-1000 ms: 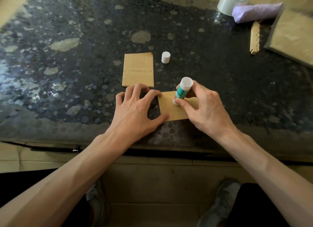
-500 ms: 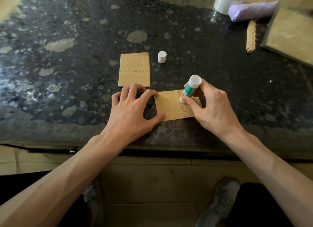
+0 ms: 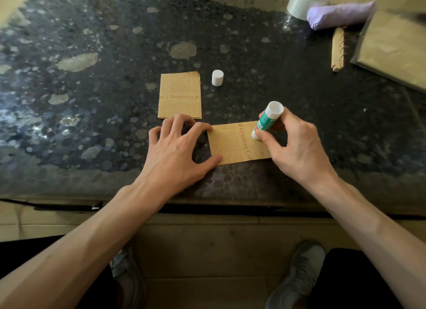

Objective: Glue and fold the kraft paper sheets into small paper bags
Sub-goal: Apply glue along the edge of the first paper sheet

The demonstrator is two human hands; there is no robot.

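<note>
While the left hand (image 3: 175, 152) lies palm down on the dark speckled stone desk (image 3: 92, 101), its fingers are spread and lightly arched and it holds nothing. Its index fingertip touches the upper left corner of a brown kraft paper sheet (image 3: 232, 145) printed with reddish lettering, and its thumb tip presses the sheet's lower left corner. Just beyond this hand's fingertips lies a flat stack of folded brown kraft paper (image 3: 179, 96) with the same print; whether the middle finger touches its near edge cannot be told. Right of the stack's far corner, and apart from it, a small white cylindrical cap (image 3: 217, 77) stands upright.

The sheet lies flat between the two hands, close to the desk's near edge. On its right part stands a green-and-white glue stick (image 3: 267, 119), tilted, with its white base up and its tip down on the paper beside the lettering. The right hand (image 3: 297, 145) pinches the stick between its thumb and curled fingers, and covers the sheet's right end.

Well beyond the right hand, at the far side of the desk, a roll of clear tape (image 3: 302, 0) sits against a lilac rolled bundle (image 3: 338, 14). Nearer than the bundle lies a narrow brown strip with a spiral wire edge (image 3: 337, 50), and right of it a flat clear-wrapped pack of kraft paper (image 3: 396, 48) reaches the frame's edge.
</note>
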